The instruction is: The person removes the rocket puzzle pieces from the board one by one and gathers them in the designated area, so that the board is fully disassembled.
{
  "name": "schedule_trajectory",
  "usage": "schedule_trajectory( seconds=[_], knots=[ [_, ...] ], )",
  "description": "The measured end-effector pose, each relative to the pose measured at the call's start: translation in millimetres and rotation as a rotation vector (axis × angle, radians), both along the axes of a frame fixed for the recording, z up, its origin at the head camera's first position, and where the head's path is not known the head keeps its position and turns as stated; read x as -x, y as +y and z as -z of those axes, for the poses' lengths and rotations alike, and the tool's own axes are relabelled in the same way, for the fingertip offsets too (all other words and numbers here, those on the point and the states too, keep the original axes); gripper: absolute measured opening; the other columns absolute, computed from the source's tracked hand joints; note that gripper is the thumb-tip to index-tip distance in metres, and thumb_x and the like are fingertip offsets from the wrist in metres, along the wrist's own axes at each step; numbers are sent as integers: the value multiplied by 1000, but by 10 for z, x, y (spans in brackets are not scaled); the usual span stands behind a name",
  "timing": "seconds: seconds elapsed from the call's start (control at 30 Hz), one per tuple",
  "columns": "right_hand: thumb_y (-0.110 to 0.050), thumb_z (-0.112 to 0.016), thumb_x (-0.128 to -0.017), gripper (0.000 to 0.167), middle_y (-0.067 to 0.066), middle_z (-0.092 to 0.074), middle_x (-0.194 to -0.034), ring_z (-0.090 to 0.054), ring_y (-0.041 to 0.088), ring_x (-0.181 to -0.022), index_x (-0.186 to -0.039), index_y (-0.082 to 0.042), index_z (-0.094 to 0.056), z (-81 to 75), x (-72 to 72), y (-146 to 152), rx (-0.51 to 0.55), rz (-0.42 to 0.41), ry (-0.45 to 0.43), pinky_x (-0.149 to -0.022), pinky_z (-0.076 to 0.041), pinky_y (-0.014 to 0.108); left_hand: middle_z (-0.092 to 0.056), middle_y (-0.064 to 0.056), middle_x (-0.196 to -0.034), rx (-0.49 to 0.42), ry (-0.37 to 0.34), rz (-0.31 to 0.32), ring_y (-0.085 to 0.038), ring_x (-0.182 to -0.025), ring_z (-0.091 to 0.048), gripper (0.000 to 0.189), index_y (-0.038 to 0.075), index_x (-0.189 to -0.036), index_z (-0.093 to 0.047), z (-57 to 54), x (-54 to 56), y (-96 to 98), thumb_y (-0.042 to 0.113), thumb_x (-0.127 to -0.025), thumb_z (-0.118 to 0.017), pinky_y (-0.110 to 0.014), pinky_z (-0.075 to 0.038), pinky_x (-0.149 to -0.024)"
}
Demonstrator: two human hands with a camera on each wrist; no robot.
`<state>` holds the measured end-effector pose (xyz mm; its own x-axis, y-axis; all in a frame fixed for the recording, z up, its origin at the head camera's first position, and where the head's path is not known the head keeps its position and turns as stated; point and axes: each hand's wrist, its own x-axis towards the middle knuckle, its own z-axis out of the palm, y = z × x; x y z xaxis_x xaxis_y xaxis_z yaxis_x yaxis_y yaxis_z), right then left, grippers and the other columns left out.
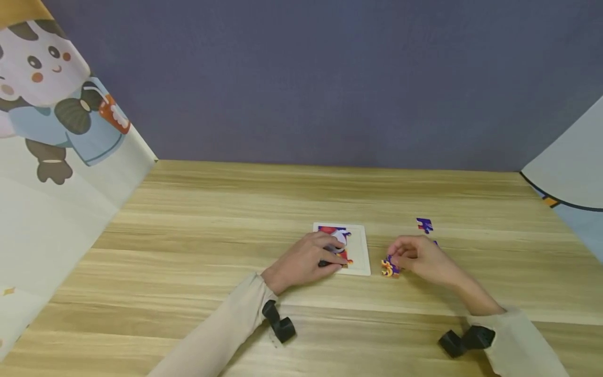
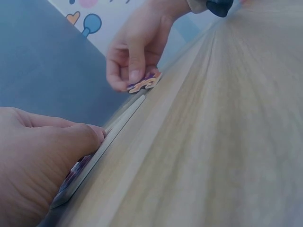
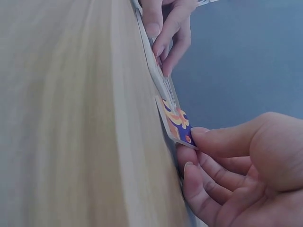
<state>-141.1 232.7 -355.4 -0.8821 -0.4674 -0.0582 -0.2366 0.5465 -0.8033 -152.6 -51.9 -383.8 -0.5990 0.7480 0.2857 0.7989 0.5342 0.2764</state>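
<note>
My right hand [image 1: 424, 260] pinches a purple and orange jigsaw piece [image 1: 389, 268] between thumb and fingers, just right of a white puzzle tray [image 1: 360, 251]. In the right wrist view the piece [image 3: 176, 122] is tilted, its printed face showing a yellow swirl. My left hand [image 1: 308, 260] rests on the tray, fingertips on the joined pieces [image 1: 345, 256] that fill its left part. The tray's right part shows bare backing. Fingers hide some of the joined picture.
Beyond my right hand a loose purple jigsaw piece [image 1: 425, 225] lies on the wooden table [image 1: 226, 199]. Another purple piece [image 1: 435, 243] is mostly hidden behind that hand. A dark blue backdrop [image 1: 330, 84] stands at the table's far edge.
</note>
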Motion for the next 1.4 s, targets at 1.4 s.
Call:
schedule_trajectory(
  seconds=[1.4],
  knots=[
    [3,-56,-91,12,-7,-63,-87,-59,1,-74,-102,3,-61,-27,-9,897,-102,-21,23,-57,-53,24,-65,3,-120,-21,16,-14,-12,-114,-57,18,26,-105,-75,-2,-2,8,28,-91,-64,-33,-39,-107]
  ],
)
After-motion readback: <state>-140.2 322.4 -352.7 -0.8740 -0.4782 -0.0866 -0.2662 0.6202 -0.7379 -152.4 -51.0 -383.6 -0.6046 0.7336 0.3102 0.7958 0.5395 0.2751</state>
